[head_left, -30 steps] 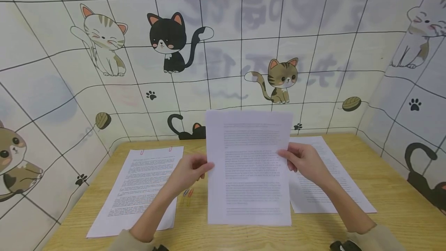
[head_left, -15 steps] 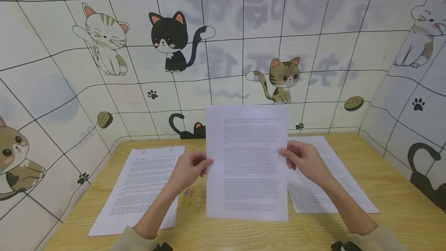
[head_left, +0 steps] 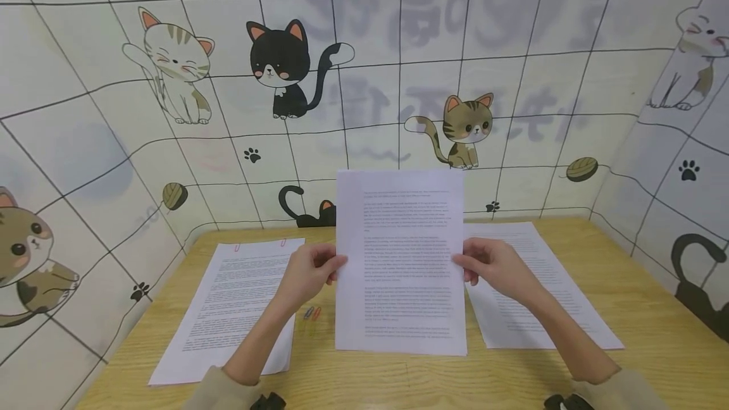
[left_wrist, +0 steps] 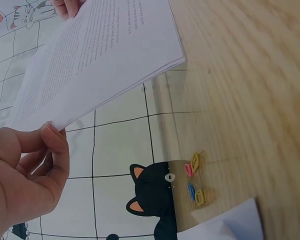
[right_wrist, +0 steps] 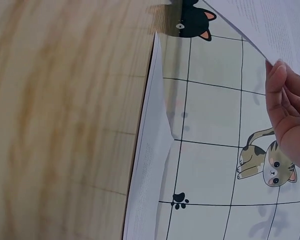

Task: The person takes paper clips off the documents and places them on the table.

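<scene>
A small stack of printed paper sheets [head_left: 401,309] is held upright above the table, its text side towards me. My left hand [head_left: 310,274] pinches its left edge between thumb and fingers. At the opposite edge my right hand [head_left: 495,267] pinches it the same way, at about the same height. In the left wrist view, the lower edge of the held sheets [left_wrist: 135,87] shows more than one layer, slightly fanned at the corner. The right wrist view shows thumb and fingertips of the right hand [right_wrist: 290,110] at the paper's edge.
Left on the wooden table [head_left: 398,385] lies a printed stack [head_left: 228,309] with two red paper clips [head_left: 283,243] at its top. Several loose coloured paper clips [head_left: 312,314] lie beside it. Another printed stack [head_left: 541,302] lies at right, partly hidden. A cat-patterned wall [head_left: 370,138] encloses the back and sides.
The held sheets have risen a little, shifted slightly left and now stand more square to me. Both hands keep their pinch on the edges. The view has shifted slightly.
</scene>
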Demonstrator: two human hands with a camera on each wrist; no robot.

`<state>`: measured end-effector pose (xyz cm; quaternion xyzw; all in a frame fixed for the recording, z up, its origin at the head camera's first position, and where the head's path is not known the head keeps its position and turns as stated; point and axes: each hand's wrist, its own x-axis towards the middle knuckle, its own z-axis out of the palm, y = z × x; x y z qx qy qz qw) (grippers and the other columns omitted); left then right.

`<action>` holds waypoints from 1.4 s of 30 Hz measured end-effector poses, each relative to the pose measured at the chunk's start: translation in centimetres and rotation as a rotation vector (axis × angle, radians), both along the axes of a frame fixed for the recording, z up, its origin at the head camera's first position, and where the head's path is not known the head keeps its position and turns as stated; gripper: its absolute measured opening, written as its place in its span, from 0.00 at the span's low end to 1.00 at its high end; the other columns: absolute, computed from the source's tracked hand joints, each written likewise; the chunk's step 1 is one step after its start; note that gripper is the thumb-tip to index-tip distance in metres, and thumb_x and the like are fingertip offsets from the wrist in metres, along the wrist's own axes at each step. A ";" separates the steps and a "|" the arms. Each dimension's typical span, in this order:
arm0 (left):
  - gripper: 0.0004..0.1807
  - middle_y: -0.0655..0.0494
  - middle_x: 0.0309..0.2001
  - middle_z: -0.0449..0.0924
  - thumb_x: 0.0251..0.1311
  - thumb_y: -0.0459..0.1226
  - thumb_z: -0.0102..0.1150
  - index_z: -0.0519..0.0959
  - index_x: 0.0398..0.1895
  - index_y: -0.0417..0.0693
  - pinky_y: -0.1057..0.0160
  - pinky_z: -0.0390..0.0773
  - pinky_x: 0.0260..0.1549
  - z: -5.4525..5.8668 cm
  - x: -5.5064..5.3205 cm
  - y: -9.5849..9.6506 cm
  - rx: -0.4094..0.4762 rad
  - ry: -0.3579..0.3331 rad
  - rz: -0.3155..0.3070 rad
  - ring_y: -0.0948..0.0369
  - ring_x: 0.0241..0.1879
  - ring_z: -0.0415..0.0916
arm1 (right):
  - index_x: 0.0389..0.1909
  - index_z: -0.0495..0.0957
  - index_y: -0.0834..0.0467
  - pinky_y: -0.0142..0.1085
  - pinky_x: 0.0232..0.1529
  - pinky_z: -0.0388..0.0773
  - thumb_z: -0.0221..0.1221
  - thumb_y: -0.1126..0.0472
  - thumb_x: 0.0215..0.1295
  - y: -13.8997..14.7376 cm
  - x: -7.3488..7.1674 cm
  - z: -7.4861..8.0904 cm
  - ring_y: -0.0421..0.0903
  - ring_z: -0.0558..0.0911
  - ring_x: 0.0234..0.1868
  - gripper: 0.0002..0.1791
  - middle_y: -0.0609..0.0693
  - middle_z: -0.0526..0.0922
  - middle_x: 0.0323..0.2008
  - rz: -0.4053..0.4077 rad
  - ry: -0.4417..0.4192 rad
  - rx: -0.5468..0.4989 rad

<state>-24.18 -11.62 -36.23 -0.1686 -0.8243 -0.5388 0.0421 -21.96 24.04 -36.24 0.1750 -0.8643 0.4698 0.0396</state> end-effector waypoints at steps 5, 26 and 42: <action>0.06 0.54 0.20 0.76 0.65 0.32 0.65 0.83 0.30 0.40 0.68 0.72 0.22 -0.1 -0.4 0.1 -0.002 0.003 0.017 0.60 0.22 0.72 | 0.40 0.80 0.65 0.35 0.31 0.81 0.64 0.61 0.70 -0.1 -0.3 -0.2 0.46 0.82 0.27 0.09 0.51 0.82 0.26 -0.017 -0.009 0.005; 0.05 0.54 0.21 0.79 0.63 0.31 0.66 0.83 0.31 0.36 0.65 0.78 0.24 -1.6 -3.3 0.6 -0.150 -0.091 0.086 0.63 0.20 0.75 | 0.37 0.81 0.67 0.39 0.29 0.84 0.64 0.67 0.66 -1.4 -3.5 -1.6 0.44 0.82 0.23 0.06 0.49 0.83 0.23 -0.082 -0.057 0.127; 0.05 0.53 0.20 0.79 0.59 0.29 0.69 0.83 0.27 0.37 0.70 0.74 0.21 -2.4 -4.8 1.1 -0.245 -0.177 0.076 0.64 0.18 0.76 | 0.33 0.79 0.70 0.35 0.25 0.83 0.64 0.71 0.64 -2.4 -4.7 -2.8 0.41 0.81 0.20 0.04 0.52 0.81 0.21 -0.115 -0.212 0.139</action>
